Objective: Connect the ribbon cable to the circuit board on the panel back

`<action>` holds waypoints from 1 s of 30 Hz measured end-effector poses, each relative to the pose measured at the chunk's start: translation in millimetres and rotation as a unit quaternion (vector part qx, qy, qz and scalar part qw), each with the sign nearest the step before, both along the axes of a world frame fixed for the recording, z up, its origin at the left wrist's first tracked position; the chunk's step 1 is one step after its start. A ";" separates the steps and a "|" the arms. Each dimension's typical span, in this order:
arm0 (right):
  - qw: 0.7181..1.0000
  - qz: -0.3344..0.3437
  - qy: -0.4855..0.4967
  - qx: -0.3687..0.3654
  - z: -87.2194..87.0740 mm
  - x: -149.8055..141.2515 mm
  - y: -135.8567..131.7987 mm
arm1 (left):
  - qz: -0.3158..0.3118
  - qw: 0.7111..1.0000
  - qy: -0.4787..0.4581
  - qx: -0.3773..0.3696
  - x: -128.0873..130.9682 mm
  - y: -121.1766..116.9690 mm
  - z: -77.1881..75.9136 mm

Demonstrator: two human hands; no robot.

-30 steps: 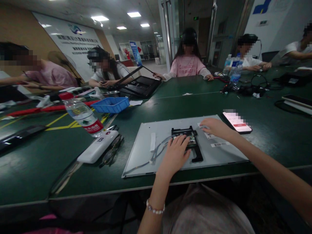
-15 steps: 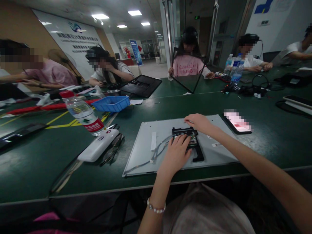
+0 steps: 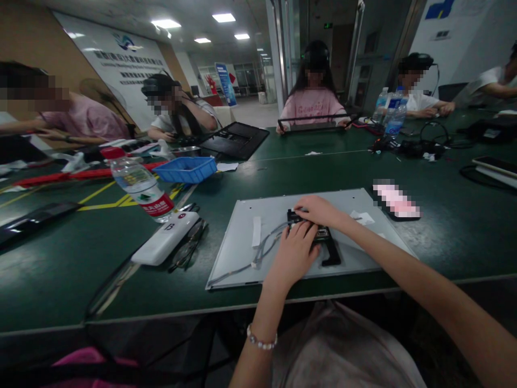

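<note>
A pale grey flat panel (image 3: 234, 242) lies on the green table in front of me. Fixed near its middle is a black plastic bracket (image 3: 333, 253) with a circuit board (image 3: 322, 233) in it. My left hand (image 3: 294, 252) rests over the board, fingers stretched out and slightly apart. Just beyond it, my right hand (image 3: 319, 211) lies over the bracket's upper end, its fingers bent and pressed together. Whatever they pinch is hidden. A thin grey cable (image 3: 264, 249) runs from the board to the panel's lower left corner.
Left of the panel are a white power bank (image 3: 165, 240), glasses (image 3: 189, 247), a water bottle (image 3: 147, 191) and a blue tray (image 3: 186, 170). A phone (image 3: 398, 202) lies to the right. Opposite, a person in pink (image 3: 313, 108) holds a black frame (image 3: 313, 119).
My right hand has come down and left, from above the bracket onto its upper end, near my left fingers. My left hand stays put. The person opposite has lowered the black frame.
</note>
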State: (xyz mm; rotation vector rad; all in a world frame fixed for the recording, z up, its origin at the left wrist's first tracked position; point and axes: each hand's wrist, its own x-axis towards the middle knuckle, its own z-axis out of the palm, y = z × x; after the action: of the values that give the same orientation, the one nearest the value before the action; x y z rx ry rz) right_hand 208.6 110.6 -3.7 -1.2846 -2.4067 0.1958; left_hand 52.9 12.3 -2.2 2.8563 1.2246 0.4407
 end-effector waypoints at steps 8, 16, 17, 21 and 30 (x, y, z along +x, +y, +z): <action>0.999 -0.032 0.021 0.001 27.1 40.5 -6.0 | 0.004 1.000 0.007 0.001 0.3 3.5 -1.5; 0.985 -0.106 0.001 -0.137 7.9 134.3 -31.6 | 0.028 0.999 0.011 0.011 0.1 -0.3 0.2; 0.983 -0.114 0.009 -0.143 4.0 141.8 -36.3 | 0.030 0.999 0.012 0.020 0.2 -1.5 0.4; 0.981 -0.115 0.023 -0.151 -3.2 154.4 -54.1 | 0.019 0.999 0.020 0.044 2.9 -5.9 2.5; 0.974 -0.157 0.043 -0.158 1.2 144.0 -60.4 | 0.012 0.999 0.001 0.037 10.4 -11.5 7.5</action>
State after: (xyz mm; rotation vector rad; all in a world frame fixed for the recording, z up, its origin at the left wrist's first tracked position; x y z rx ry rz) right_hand 352.6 50.2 -2.5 -1.7376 -2.1203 0.5466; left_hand 63.3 0.8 5.3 2.9066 1.2720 0.4940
